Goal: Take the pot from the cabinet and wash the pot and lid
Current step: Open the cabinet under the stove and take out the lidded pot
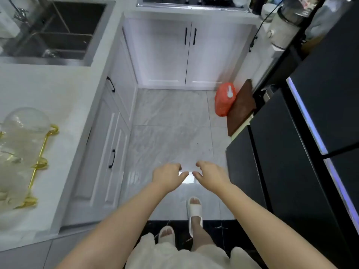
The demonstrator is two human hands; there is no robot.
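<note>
My left hand (168,176) and my right hand (210,174) are stretched out side by side over the grey tiled floor, fingers curled and apart, holding nothing. White cabinet doors with black handles (190,36) stand shut straight ahead under the far counter. More shut white cabinet doors (111,158) run along the left under the counter. The steel sink (56,35) is at the top left. No pot or lid is in sight.
A glass jug on a gold rack (25,144) stands on the left counter. A red bag (225,99) and a brown board (241,107) lean at the floor's far right. A black fridge (303,152) lines the right side. A blender (281,26) sits at top right.
</note>
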